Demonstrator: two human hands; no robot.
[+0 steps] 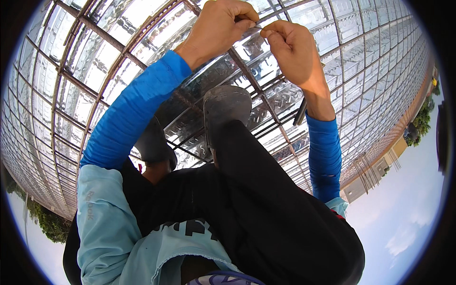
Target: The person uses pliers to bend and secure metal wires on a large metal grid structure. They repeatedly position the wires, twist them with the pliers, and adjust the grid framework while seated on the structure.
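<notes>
My left hand (221, 29) is at the top of the view, its thumb and forefinger pinched together. Close to its right, my right hand (295, 53) is also closed in a pinch. A thin strand that looks like tie wire (257, 27) runs between the two sets of fingertips. Both hands are above a grid of rusty steel reinforcing bars (244, 66). A dark rod-like piece (300, 112) shows beside my right wrist; whether my right hand touches it is hidden.
Shiny, embossed silvery sheeting (111, 35) lies under the bar grid. My dark shoes (228, 102) rest on the grid between my arms. Upright bars (365, 171) stand by a low wall at the far right edge, with trees (420, 123) beyond.
</notes>
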